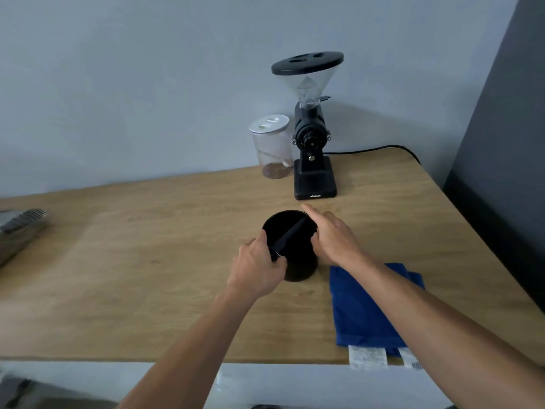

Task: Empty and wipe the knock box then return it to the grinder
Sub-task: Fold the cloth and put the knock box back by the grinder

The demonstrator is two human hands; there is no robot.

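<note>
Nearest us, by the front edge of the tabletop [147, 261] and toward its right corner, lies the folded blue cloth [362, 308], soft and limp, the kind of thing we would bunch in one hand for wiping. Our right forearm crosses over its upper part.

Just left of the cloth, about midway between the front and back edges, stands the knock box [298, 261], a black round tub, upright, with a bar [290, 233] across its open mouth. It looks rigid and fairly light, with a smooth wall that may slip in a loose grasp, so we judge the safest hold is around the wall from both sides. We cannot tell whether it still holds any grounds; the inside is too dark.

Our left hand [256, 267] is curled against the near-left wall and rim, by the end of the bar. Our right hand [333, 234] rests on the right side of the rim, thumb tucked against the wall, fingers stretched out and loose rather than clamped.

Further back, near the rear edge, stands the grinder [312, 137], well apart from the box, with a clear lidded jar [271, 146] just to its left.
</note>
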